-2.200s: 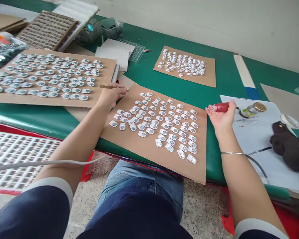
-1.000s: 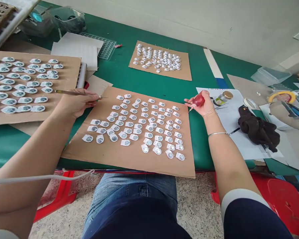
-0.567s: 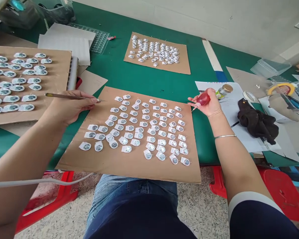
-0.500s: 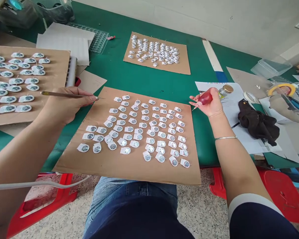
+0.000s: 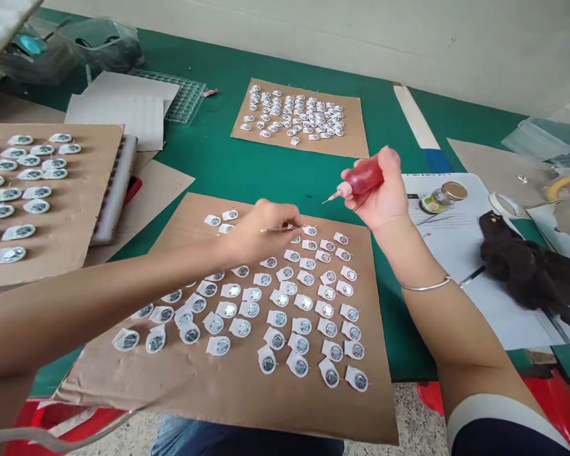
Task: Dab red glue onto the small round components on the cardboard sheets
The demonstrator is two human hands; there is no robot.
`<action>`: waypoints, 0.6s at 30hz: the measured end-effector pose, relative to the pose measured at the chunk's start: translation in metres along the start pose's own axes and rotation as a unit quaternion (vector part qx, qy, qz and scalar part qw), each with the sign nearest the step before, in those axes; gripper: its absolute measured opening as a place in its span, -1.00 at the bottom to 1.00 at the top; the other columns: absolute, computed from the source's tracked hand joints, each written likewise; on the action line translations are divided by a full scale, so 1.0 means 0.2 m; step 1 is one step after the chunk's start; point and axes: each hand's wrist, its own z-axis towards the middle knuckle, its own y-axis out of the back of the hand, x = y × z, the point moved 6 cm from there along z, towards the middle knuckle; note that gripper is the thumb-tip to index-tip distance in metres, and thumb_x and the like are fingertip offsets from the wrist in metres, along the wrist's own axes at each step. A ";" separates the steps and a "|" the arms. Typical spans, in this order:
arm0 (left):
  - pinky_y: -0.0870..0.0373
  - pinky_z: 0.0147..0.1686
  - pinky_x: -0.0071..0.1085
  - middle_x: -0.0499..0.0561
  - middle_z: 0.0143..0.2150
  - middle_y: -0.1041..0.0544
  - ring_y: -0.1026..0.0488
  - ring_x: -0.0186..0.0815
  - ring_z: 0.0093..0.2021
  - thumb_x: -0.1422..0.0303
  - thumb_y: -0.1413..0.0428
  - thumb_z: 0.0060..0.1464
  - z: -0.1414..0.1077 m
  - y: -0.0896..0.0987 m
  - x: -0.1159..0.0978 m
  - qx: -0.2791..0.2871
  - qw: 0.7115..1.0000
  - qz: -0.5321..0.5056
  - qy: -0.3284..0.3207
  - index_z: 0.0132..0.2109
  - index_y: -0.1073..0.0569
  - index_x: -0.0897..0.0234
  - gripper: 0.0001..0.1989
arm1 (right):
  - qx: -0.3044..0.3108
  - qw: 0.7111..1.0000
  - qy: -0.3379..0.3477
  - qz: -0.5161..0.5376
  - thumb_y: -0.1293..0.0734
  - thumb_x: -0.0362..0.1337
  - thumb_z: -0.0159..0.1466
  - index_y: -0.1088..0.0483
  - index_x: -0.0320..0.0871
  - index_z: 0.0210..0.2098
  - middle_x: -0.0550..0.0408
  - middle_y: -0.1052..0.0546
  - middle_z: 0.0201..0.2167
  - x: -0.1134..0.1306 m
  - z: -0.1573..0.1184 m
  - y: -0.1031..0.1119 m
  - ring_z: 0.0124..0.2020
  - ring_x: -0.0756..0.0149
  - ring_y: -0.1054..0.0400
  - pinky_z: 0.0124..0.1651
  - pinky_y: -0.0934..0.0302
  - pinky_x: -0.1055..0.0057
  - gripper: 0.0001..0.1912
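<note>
My left hand (image 5: 261, 235) is closed on thin metal tweezers (image 5: 281, 229), low over the far part of a brown cardboard sheet (image 5: 223, 399). Rows of small round silvery discs on white tabs (image 5: 301, 325) lie on that sheet, some hidden beneath my left hand and forearm. Past the sheet's far right corner, my right hand (image 5: 387, 199) grips a red squeeze bottle (image 5: 365, 175). The bottle is tilted, its fine needle tip pointing left and slightly down, apart from the discs and from the tweezers.
More discs fill a second cardboard sheet (image 5: 294, 144) at the back and a raised one (image 5: 57, 244) at left. A small gold-lidded jar (image 5: 444, 197), white papers (image 5: 456, 231), a tape roll (image 5: 506, 205) and dark cloth (image 5: 527, 266) lie right. Plastic boxes (image 5: 107, 47) stand back left.
My left hand has swung right with the tweezers, from beside the sheet's far left corner to over its discs. My right hand has raised the bottle and moved it slightly left. The view has shifted.
</note>
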 end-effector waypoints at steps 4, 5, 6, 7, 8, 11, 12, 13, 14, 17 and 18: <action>-0.30 -0.47 -0.44 0.01 -0.40 -0.53 -0.44 -0.38 -0.43 0.42 -0.05 0.07 0.03 -0.10 0.04 0.026 0.999 0.003 -0.042 -0.31 -0.48 0.29 -0.89 | -0.032 0.999 -0.002 -0.033 -0.35 0.12 0.02 -0.29 -0.05 -0.37 0.19 -0.45 -0.50 -0.05 -0.01 0.02 -0.57 0.41 -0.39 -0.74 -0.03 0.51 -0.60; -0.31 -0.47 -0.45 0.01 -0.39 -0.53 -0.44 -0.38 -0.43 0.43 -0.05 0.07 0.03 -0.11 0.05 0.027 0.999 0.001 -0.039 -0.32 -0.47 0.29 -0.89 | -0.036 0.998 0.008 -0.042 -0.36 0.10 0.02 -0.29 -0.05 -0.38 0.20 -0.44 -0.52 -0.05 -0.02 0.03 -0.58 0.41 -0.38 -0.75 -0.03 0.53 -0.62; -0.31 -0.47 -0.45 0.02 -0.39 -0.53 -0.44 -0.38 -0.43 0.44 -0.05 0.06 0.04 -0.12 0.06 0.027 0.999 0.000 -0.033 -0.34 -0.47 0.30 -0.89 | -0.044 0.997 0.021 -0.053 -0.36 0.09 0.03 -0.29 -0.06 -0.40 0.20 -0.43 -0.54 -0.05 -0.02 0.03 -0.60 0.42 -0.37 -0.76 -0.01 0.54 -0.63; -0.31 -0.48 -0.45 0.02 -0.38 -0.53 -0.44 -0.38 -0.43 0.45 -0.05 0.06 0.04 -0.13 0.06 0.026 0.999 0.000 -0.030 -0.35 -0.47 0.30 -0.90 | -0.056 0.996 0.037 -0.062 -0.35 0.09 0.05 -0.29 -0.06 -0.41 0.20 -0.41 -0.57 -0.05 -0.02 0.04 -0.63 0.42 -0.35 -0.78 0.01 0.54 -0.64; -0.31 -0.48 -0.45 0.02 -0.38 -0.54 -0.44 -0.39 -0.43 0.46 -0.06 0.04 0.05 -0.14 0.06 0.024 0.999 -0.001 -0.027 -0.35 -0.47 0.31 -0.90 | -0.066 0.994 0.053 -0.068 -0.34 0.08 0.07 -0.29 -0.07 -0.42 0.20 -0.40 -0.60 -0.04 -0.03 0.04 -0.66 0.43 -0.33 -0.80 0.04 0.54 -0.64; -0.31 -0.49 -0.46 0.02 -0.37 -0.54 -0.44 -0.40 -0.44 0.49 -0.07 0.02 0.05 -0.14 0.06 0.019 1.000 -0.008 -0.019 -0.35 -0.48 0.31 -0.91 | -0.075 0.991 0.087 -0.066 -0.32 0.08 0.11 -0.28 -0.07 -0.44 0.23 -0.34 -0.65 -0.03 -0.03 0.03 -0.72 0.45 -0.28 -0.82 0.12 0.54 -0.66; -0.31 -0.50 -0.47 0.01 -0.38 -0.54 -0.43 -0.41 -0.45 0.49 -0.07 0.02 0.06 -0.14 0.06 0.017 1.000 -0.012 -0.015 -0.35 -0.48 0.31 -0.90 | -0.072 0.991 0.093 -0.064 -0.31 0.07 0.11 -0.27 -0.07 -0.44 0.24 -0.33 -0.65 -0.03 -0.04 0.02 -0.73 0.45 -0.27 -0.83 0.14 0.54 -0.66; -0.30 -0.51 -0.47 0.01 -0.39 -0.53 -0.43 -0.41 -0.46 0.49 -0.06 0.03 0.06 -0.14 0.07 0.016 1.000 -0.015 -0.010 -0.35 -0.48 0.31 -0.90 | -0.069 0.991 0.098 -0.063 -0.31 0.07 0.12 -0.26 -0.07 -0.45 0.24 -0.32 -0.65 -0.03 -0.04 0.01 -0.73 0.46 -0.27 -0.83 0.15 0.54 -0.66; -0.29 -0.52 -0.47 0.00 -0.40 -0.53 -0.42 -0.41 -0.46 0.48 -0.06 0.03 0.06 -0.14 0.07 0.015 1.000 -0.018 -0.006 -0.35 -0.48 0.31 -0.90 | -0.068 0.990 0.104 -0.065 -0.31 0.07 0.13 -0.26 -0.07 -0.45 0.24 -0.32 -0.64 -0.03 -0.04 0.00 -0.73 0.46 -0.28 -0.83 0.15 0.53 -0.66; -0.28 -0.53 -0.47 0.01 -0.41 -0.53 -0.42 -0.41 -0.47 0.46 -0.06 0.05 0.06 -0.15 0.08 0.013 1.000 -0.027 0.001 -0.36 -0.48 0.31 -0.90 | -0.076 0.987 0.117 -0.084 -0.30 0.04 0.14 -0.25 -0.07 -0.47 0.24 -0.32 -0.64 -0.02 -0.06 -0.01 -0.74 0.47 -0.27 -0.83 0.15 0.52 -0.68; -0.28 -0.53 -0.47 0.01 -0.41 -0.53 -0.42 -0.42 -0.46 0.46 -0.06 0.05 0.06 -0.15 0.08 0.012 0.999 -0.029 0.001 -0.36 -0.47 0.31 -0.90 | -0.083 0.985 0.121 -0.094 -0.30 0.02 0.15 -0.25 -0.07 -0.47 0.25 -0.32 -0.64 -0.01 -0.06 -0.02 -0.75 0.47 -0.26 -0.83 0.15 0.51 -0.69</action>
